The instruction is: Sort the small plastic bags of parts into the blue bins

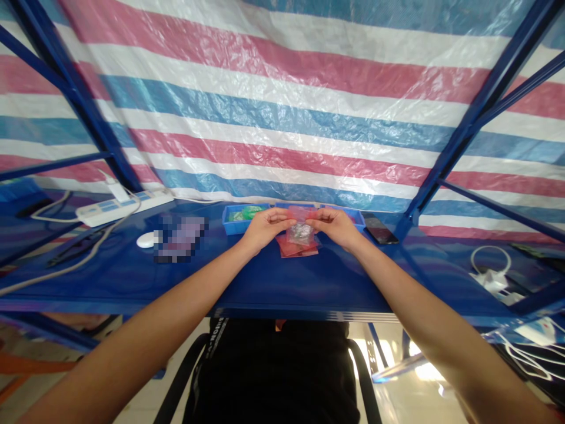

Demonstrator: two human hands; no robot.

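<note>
Between my two hands is a small clear plastic bag with a reddish top edge and something silvery inside, too small to name. My left hand pinches its upper left edge. The upper right edge is pinched by my right hand. Under the bag, reddish plastic bags lie on the blue table. Behind my left hand stands a blue bin holding green packets. Another blue bin is behind my right hand, and a third, mostly hidden, sits between them.
Right of the bins lies a dark phone. To the left are a blurred-out item, a white rounded object and a power strip with cables. A white charger and cable lie at right. A striped tarp hangs behind.
</note>
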